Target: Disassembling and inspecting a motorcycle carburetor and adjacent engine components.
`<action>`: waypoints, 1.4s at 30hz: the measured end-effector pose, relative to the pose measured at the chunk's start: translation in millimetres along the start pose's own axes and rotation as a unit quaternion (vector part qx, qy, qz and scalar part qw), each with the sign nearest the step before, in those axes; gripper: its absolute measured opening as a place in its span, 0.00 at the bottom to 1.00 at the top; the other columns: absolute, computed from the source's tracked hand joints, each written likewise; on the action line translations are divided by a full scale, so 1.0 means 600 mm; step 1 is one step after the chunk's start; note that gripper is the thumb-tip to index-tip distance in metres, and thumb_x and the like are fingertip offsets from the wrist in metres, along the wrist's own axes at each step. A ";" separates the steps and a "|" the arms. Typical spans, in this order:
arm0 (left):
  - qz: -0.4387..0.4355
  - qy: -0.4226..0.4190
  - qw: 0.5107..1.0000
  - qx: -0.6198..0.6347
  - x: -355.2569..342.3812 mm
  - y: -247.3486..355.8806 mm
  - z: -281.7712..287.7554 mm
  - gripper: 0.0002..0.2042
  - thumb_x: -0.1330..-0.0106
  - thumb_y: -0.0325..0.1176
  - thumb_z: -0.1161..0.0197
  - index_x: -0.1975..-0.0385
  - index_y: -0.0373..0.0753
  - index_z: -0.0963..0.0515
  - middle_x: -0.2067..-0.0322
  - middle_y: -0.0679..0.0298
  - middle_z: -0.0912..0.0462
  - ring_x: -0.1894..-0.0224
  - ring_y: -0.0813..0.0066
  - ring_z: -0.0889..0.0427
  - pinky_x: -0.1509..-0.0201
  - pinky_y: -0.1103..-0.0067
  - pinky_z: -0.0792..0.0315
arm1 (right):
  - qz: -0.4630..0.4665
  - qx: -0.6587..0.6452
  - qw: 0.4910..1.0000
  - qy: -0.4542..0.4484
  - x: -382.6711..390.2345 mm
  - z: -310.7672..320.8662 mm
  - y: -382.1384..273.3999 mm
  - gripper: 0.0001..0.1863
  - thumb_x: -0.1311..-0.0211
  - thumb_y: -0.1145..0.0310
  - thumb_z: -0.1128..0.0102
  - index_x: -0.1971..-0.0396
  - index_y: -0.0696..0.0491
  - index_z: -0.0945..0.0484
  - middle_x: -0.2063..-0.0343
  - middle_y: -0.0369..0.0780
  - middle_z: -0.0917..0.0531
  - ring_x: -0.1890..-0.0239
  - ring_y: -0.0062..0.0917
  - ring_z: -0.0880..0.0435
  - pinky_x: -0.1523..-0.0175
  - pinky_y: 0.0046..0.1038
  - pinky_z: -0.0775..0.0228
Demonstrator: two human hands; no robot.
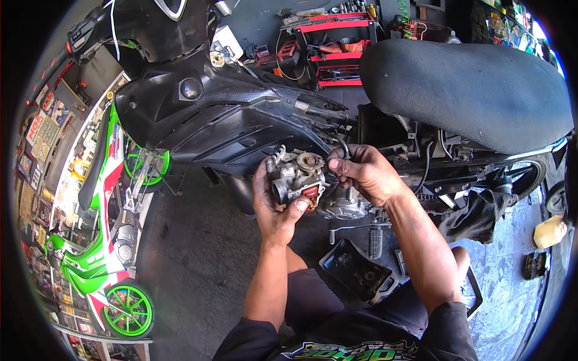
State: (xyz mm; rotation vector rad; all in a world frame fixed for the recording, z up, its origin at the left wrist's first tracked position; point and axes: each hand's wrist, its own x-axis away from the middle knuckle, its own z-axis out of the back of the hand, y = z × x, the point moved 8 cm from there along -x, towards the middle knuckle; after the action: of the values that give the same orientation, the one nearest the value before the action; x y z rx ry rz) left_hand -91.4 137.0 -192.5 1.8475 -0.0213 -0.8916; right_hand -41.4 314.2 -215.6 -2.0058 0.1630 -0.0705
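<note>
My left hand [274, 207] is wrapped round a metal carburetor [298, 174] from the left and below, its thumb against the lower edge. A red piece [310, 194] shows at the carburetor's lower right side, and a round cap-like part sits at its top. Close against the right side of the carburetor, my right hand [364, 171] has thumb and forefinger pinched together. What lies between those fingertips is too small to make out. A thin black hose [345, 144] curves down from the motorcycle behind that hand; whether the fingers touch it cannot be told.
Beyond my hands stands a black motorcycle [223, 120] with a raised seat [469, 90]. Its engine [346, 207] and foot peg [375, 240] sit just below them. A black tray-like part [355, 271] lies by my legs. A green motorcycle [90, 259] stands left; a red tool cart [337, 54] stands behind.
</note>
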 end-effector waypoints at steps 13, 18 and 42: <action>-0.050 0.023 0.991 -0.124 0.014 0.016 -0.008 0.50 0.50 0.38 0.18 0.31 0.30 0.46 0.41 0.51 0.31 0.41 0.64 0.26 0.36 0.69 0.27 | 0.059 -0.039 0.997 0.018 -0.004 0.003 -0.012 0.11 0.34 0.63 0.32 0.68 0.54 0.21 0.77 0.30 0.23 0.75 0.14 0.29 0.69 0.20 0.40; 0.043 -0.024 0.997 -0.055 0.052 -0.003 -0.010 0.50 0.51 0.40 0.20 0.31 0.29 0.44 0.45 0.51 0.25 0.46 0.61 0.20 0.39 0.68 0.25 | 0.027 -0.009 0.995 0.093 -0.008 0.037 -0.022 0.13 0.34 0.60 0.33 0.68 0.55 0.21 0.76 0.32 0.21 0.76 0.15 0.25 0.70 0.18 0.32; 0.661 -0.286 0.669 -0.182 0.771 -0.700 -0.068 0.24 0.48 0.55 0.26 0.68 0.36 0.14 0.70 0.60 0.12 0.70 0.71 0.14 0.63 0.71 0.20 | -0.152 -0.019 0.961 0.231 0.389 0.201 0.239 0.23 0.35 0.62 0.34 0.48 0.65 0.22 0.61 0.43 0.14 0.59 0.28 0.15 0.51 0.31 0.24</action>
State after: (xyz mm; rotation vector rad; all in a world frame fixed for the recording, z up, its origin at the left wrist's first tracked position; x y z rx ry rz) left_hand 110.8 178.7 -783.7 0.6807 -1.3121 -0.2819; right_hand 192.2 327.9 -402.4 -2.0102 0.1521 -0.7394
